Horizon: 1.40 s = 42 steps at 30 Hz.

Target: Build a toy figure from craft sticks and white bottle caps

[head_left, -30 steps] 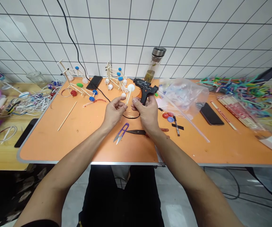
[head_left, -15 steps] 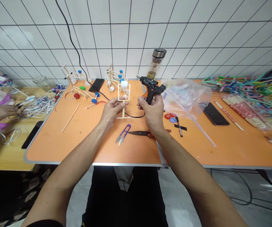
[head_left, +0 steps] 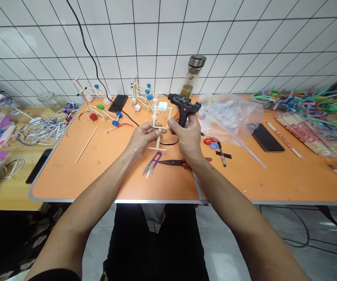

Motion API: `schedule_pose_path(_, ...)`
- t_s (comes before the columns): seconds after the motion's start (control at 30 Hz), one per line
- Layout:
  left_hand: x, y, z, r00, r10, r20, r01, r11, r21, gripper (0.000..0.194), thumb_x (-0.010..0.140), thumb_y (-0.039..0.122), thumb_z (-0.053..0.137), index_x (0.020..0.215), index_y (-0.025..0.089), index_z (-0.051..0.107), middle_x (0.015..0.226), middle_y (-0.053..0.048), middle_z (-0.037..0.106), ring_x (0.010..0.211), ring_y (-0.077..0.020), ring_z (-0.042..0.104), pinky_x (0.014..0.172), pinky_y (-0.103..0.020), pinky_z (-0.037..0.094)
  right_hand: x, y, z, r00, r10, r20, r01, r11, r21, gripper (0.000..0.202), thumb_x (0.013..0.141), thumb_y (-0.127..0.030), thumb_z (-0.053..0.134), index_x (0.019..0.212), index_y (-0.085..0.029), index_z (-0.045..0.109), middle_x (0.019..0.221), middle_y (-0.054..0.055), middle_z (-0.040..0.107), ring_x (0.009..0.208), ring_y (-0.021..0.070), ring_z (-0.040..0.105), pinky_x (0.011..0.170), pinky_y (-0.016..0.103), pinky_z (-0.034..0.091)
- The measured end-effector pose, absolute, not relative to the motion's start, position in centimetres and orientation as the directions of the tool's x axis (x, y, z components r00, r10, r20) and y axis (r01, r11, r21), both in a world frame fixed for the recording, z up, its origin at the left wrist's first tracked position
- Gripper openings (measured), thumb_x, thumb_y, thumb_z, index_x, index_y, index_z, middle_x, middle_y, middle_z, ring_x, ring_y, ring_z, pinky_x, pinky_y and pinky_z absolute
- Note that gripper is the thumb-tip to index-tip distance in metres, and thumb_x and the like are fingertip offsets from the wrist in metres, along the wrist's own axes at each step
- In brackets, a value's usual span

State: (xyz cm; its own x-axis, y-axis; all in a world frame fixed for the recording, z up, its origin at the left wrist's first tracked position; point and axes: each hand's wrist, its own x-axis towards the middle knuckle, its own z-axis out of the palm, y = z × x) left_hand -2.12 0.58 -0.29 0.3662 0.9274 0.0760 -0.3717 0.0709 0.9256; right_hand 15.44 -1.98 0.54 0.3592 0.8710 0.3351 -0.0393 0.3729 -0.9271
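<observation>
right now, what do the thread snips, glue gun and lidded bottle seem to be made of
Thread snips: likely metal blades, silvery; purple handle, perhaps painted or plastic.
Glue gun: probably black plastic, given its glossy highlights.
Bottle: clear glass or plastic, liquid showing through; silvery lid, likely steel.

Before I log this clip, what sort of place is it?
Probably a craft workroom: there's a glue gun in the right hand, with purple snips and stick models on the orange table.

I've got the left hand (head_left: 143, 138) pinching the wooden stick frame (head_left: 158, 142), white roll (head_left: 163, 106) at its far end; my right hand (head_left: 190, 137) grips the black glue gun (head_left: 183, 110), nozzle leftward! Nearer, purple snips (head_left: 152, 165) and pliers (head_left: 172, 162) lie on the orange table (head_left: 156, 191).
</observation>
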Motion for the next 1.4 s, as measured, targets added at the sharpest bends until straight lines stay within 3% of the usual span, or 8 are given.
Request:
schedule_pose_path(0.2,-2.09,0.54,-0.13,0.366,0.927,0.078,-0.345,0.058,0.937,0.06,0.062,0.051,0.111,0.104,0.02,0.081,0.092,-0.007,0.088,0.094,-0.0221,0.086,0.086,-0.031,0.061,15.36,-2.2,0.75,0.347,0.874,0.34,-0.018,0.368,-0.929,0.055,0.081,-0.049,0.095,0.123,-0.029,0.065,0.099,-0.002,0.073,0.089,0.0171,0.072,0.082,0.034,0.063)
schedule_pose_path(0.47,-2.01,0.37,0.07,0.36,0.929,0.083,-0.324,0.041,0.945,0.062,0.062,0.052,0.11,0.105,0.02,0.079,0.095,-0.01,0.089,0.098,-0.0275,0.087,0.079,-0.031,0.061,15.15,-2.4,1.04,0.359,0.877,0.319,-0.011,0.345,-0.938,0.051,0.081,-0.045,0.093,0.118,-0.028,0.063,0.096,-0.003,0.072,0.085,0.016,0.069,0.076,0.032,0.06)
schedule_pose_path(0.73,-1.98,0.38,0.22,0.364,0.929,0.072,-0.316,0.05,0.947,0.063,0.062,0.052,0.11,0.106,0.019,0.079,0.096,-0.01,0.089,0.093,-0.0255,0.086,0.079,-0.032,0.062,15.23,-2.42,0.93,0.328,0.89,0.318,-0.007,0.338,-0.941,0.053,0.084,-0.057,0.093,0.115,-0.029,0.061,0.096,-0.003,0.071,0.08,0.0155,0.069,0.075,0.033,0.061)
schedule_pose_path(0.9,-2.03,0.43,0.22,0.374,0.924,0.074,-0.316,0.052,0.947,0.063,0.063,0.054,0.109,0.106,0.019,0.079,0.097,-0.011,0.089,0.089,-0.0233,0.085,0.078,-0.031,0.061,15.15,-2.56,1.1,0.336,0.889,0.311,-0.004,0.332,-0.943,0.053,0.083,-0.055,0.094,0.115,-0.029,0.061,0.098,-0.003,0.073,0.083,0.016,0.07,0.078,0.034,0.062)
schedule_pose_path(1.1,-2.23,0.48,0.18,0.372,0.925,0.074,-0.329,0.056,0.943,0.059,0.068,0.057,0.106,0.105,0.019,0.081,0.095,-0.01,0.089,0.079,-0.0187,0.082,0.081,-0.031,0.062,15.13,-2.4,1.01,0.357,0.881,0.31,-0.033,0.344,-0.938,0.047,0.083,-0.052,0.093,0.111,-0.028,0.063,0.088,-0.005,0.071,0.073,0.0144,0.067,0.069,0.031,0.058)
schedule_pose_path(1.4,-2.93,0.88,0.61,0.343,0.936,0.087,-0.337,0.036,0.941,0.054,0.072,0.057,0.103,0.107,0.021,0.081,0.097,-0.008,0.089,0.082,-0.0195,0.083,0.081,-0.031,0.063,15.49,-2.23,0.92,0.375,0.874,0.308,-0.034,0.345,-0.938,0.044,0.088,-0.053,0.09,0.112,-0.027,0.063,0.095,-0.003,0.076,0.074,0.0127,0.069,0.071,0.029,0.06)
